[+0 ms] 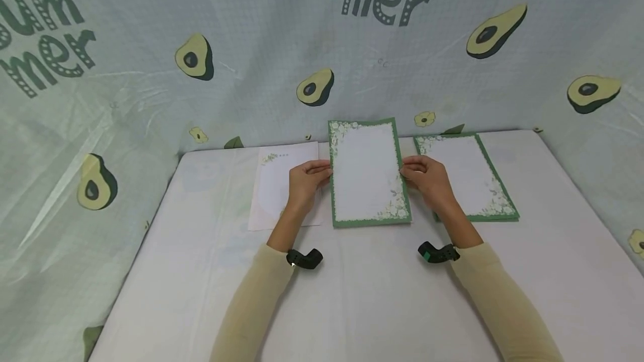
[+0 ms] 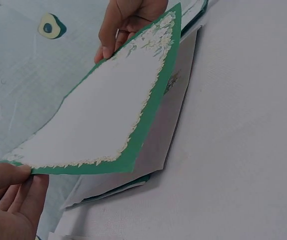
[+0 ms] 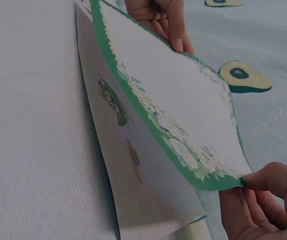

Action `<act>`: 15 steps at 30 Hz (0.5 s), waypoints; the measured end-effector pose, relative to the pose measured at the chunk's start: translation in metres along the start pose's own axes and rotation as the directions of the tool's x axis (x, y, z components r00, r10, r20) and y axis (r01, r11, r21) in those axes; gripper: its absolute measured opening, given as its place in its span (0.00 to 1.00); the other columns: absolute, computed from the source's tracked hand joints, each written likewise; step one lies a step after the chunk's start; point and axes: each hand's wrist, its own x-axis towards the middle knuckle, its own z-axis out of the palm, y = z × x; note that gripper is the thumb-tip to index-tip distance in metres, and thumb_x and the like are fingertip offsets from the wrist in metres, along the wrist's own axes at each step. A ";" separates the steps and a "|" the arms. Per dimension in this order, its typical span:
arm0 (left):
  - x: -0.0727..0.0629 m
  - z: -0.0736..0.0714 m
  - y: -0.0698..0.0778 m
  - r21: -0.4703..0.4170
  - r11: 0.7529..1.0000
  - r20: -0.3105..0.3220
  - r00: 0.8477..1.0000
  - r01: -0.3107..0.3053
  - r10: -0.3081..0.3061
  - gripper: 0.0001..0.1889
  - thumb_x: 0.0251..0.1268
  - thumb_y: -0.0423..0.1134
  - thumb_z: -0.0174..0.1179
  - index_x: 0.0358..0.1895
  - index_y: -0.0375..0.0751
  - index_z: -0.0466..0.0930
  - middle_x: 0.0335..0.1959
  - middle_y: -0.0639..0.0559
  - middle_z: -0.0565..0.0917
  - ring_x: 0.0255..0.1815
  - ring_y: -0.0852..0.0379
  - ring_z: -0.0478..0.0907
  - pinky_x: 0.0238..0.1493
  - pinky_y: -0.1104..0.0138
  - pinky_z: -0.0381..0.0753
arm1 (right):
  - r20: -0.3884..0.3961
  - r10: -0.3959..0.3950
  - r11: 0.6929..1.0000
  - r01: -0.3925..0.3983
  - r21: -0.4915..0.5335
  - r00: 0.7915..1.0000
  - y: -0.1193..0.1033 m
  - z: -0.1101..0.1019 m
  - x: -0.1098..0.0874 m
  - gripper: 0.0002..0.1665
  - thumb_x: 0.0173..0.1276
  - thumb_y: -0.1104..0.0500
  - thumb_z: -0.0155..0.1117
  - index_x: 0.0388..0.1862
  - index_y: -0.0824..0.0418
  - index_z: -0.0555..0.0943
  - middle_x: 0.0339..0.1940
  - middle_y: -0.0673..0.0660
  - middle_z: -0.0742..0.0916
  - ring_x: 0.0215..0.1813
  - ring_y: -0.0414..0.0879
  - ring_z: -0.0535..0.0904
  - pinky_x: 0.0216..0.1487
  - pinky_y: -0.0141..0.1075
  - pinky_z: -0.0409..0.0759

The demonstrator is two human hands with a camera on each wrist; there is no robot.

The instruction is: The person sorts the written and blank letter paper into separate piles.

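Observation:
Both hands hold one sheet of paper (image 1: pixel 367 172), white inside with a green border and white flowers in two corners. My left hand (image 1: pixel 304 180) pinches its left edge between thumb and fingers; my right hand (image 1: pixel 429 179) pinches the right edge the same way. In the left wrist view the sheet bows and is lifted at a tilt above another pale paper (image 2: pixel 156 135). The right wrist view shows printed motifs on that lower paper (image 3: pixel 118 135), which the held sheet mostly hides in the head view.
To the left lies a pale sheet (image 1: pixel 269 200) with a small floral print, partly behind the left hand. A stack of green-bordered sheets (image 1: pixel 458 172) lies at the right. Behind the white-covered table (image 1: pixel 372 295) hangs a cloth (image 1: pixel 251 27) printed with avocados.

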 end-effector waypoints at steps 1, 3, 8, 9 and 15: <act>0.000 0.000 -0.001 0.001 1.000 0.000 1.000 -0.003 0.003 0.12 0.61 0.19 0.66 0.48 0.22 0.84 0.36 0.44 0.89 0.35 0.59 0.88 0.45 0.64 0.90 | -0.002 0.003 1.000 -0.003 -0.002 1.000 0.000 0.000 0.000 0.25 0.77 0.62 0.61 0.67 0.72 0.73 0.45 0.52 0.83 0.43 0.38 0.82 0.44 0.28 0.86; -0.001 0.000 -0.001 0.000 1.000 -0.002 1.000 -0.006 0.006 0.11 0.61 0.19 0.66 0.48 0.22 0.84 0.35 0.46 0.90 0.35 0.59 0.88 0.46 0.63 0.89 | -0.008 0.010 1.000 -0.010 -0.003 1.000 -0.003 0.001 -0.002 0.25 0.76 0.63 0.61 0.68 0.72 0.73 0.48 0.54 0.83 0.43 0.37 0.83 0.44 0.27 0.86; 0.000 0.000 -0.002 -0.015 1.000 0.004 1.000 -0.016 0.016 0.11 0.62 0.19 0.65 0.48 0.22 0.84 0.34 0.50 0.89 0.36 0.60 0.88 0.46 0.65 0.89 | -0.044 -0.041 0.999 0.041 -0.003 0.998 -0.005 0.004 -0.003 0.22 0.75 0.62 0.64 0.63 0.74 0.77 0.43 0.52 0.86 0.43 0.37 0.85 0.45 0.28 0.87; 0.000 0.000 -0.002 -0.017 1.000 0.007 1.000 -0.018 0.018 0.11 0.62 0.19 0.65 0.48 0.22 0.84 0.33 0.50 0.89 0.36 0.60 0.88 0.45 0.66 0.89 | -0.054 -0.057 0.998 0.057 -0.004 0.997 -0.005 0.004 -0.003 0.22 0.75 0.62 0.65 0.61 0.75 0.78 0.41 0.50 0.87 0.42 0.37 0.85 0.46 0.29 0.87; -0.001 -0.001 -0.002 -0.048 0.999 0.018 1.000 -0.019 0.020 0.11 0.62 0.18 0.65 0.47 0.21 0.84 0.32 0.50 0.89 0.35 0.59 0.88 0.41 0.69 0.89 | -0.094 -0.103 0.994 0.104 0.012 0.990 -0.003 0.004 -0.001 0.21 0.73 0.61 0.68 0.56 0.75 0.81 0.39 0.48 0.89 0.43 0.37 0.87 0.48 0.30 0.87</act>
